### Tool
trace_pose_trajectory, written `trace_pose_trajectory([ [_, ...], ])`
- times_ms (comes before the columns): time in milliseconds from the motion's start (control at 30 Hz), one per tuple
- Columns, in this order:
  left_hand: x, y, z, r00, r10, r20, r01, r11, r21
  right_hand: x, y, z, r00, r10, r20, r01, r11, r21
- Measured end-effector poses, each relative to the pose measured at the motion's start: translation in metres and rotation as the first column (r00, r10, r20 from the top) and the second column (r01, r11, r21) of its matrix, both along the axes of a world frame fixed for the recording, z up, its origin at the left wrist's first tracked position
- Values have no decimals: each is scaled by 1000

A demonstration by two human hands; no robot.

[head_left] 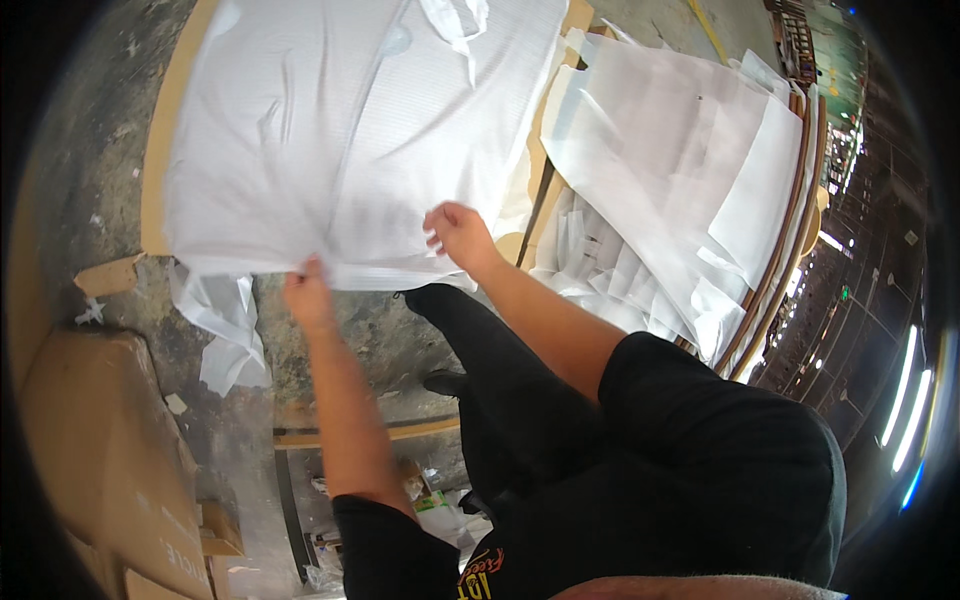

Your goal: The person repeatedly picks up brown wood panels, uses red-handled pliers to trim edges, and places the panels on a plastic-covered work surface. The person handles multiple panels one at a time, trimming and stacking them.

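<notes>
A wide white foam sheet (390,170) with thin ridges and creases covers a large flat panel in front of me; tan cardboard (160,180) shows along its left side. At the sheet's near edge my left hand (308,290) is closed, its fingers pinched on the sheet's margin, slightly blurred. My right hand (458,237) hovers over the sheet's near right part, fingers loosely bent and a little apart, with nothing visible in them. A torn flap of white wrapping (225,320) hangs from the near left corner.
To the right, a stack of curved panels (790,220) lies under white sheets (670,140). A large cardboard box (100,450) stands at the lower left. My foot (440,300) is close to the covered panel. Scraps lie on the stained concrete floor (105,120).
</notes>
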State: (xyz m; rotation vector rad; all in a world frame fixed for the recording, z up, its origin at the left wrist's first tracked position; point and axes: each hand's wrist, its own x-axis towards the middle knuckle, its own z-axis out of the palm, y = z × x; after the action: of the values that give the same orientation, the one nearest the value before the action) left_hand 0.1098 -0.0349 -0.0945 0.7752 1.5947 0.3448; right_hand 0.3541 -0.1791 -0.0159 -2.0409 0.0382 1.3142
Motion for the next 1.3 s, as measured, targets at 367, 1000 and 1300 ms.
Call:
trace_pose_trajectory([
  [367, 108, -136, 129, 628, -777, 41, 709, 594, 379, 14, 193, 19, 744, 540, 393, -460, 841, -285],
  [1000, -26, -77, 11, 989, -102, -110, 62, 944, -325, 249, -166, 65, 377, 808, 452, -222, 553, -803],
  [1300, 38, -25, -29, 901, 427, -81, -416, 795, -441, 93, -97, -79, 982, -153, -108, 45, 755, -654],
])
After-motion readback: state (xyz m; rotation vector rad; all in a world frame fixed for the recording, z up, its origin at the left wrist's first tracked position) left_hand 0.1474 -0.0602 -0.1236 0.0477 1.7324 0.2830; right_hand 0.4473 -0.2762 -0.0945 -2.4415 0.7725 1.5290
